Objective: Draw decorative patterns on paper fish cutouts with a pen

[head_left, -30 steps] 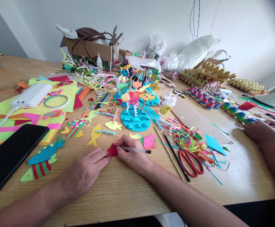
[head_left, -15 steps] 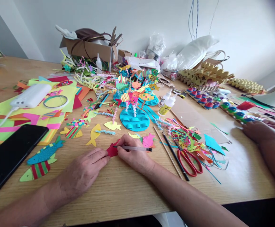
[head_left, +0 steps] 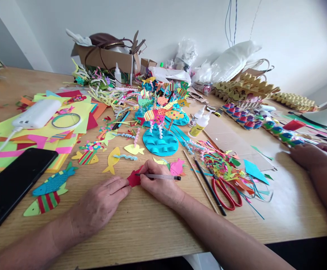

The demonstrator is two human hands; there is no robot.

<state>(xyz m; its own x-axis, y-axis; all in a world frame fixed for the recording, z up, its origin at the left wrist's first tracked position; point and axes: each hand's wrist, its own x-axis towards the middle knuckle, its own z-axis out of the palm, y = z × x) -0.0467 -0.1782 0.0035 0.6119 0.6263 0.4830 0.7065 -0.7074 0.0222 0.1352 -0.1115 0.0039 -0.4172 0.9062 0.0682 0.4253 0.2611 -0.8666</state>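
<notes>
A small red paper cutout (head_left: 134, 177), fish-like in outline, lies on the wooden table between my hands. The fingers of my left hand (head_left: 103, 200), pressed together, hold its left edge. My right hand (head_left: 163, 187) pinches a pen (head_left: 163, 176) with a clear barrel and black end cap, its tip at the cutout. The right fingers cover part of the red paper. Just beyond lie a yellow paper fish (head_left: 113, 161) with a blue curled stem and a pink paper fish (head_left: 177, 167). A blue wavy base (head_left: 160, 142) carries paper fish on curly stems.
Red-handled scissors (head_left: 227, 193), a black pencil (head_left: 210, 185) and a thin wooden stick (head_left: 199, 182) lie right of my hands, near paper scraps (head_left: 222, 163). Glue bottles (head_left: 199, 125) stand behind. At left are a phone (head_left: 17, 187) and coloured sheets (head_left: 84, 112). Another person's hand (head_left: 312, 161) rests far right.
Almost nothing differs. Both hands, the pen and the red cutout stay in place, with only a very slight shift of the whole view.
</notes>
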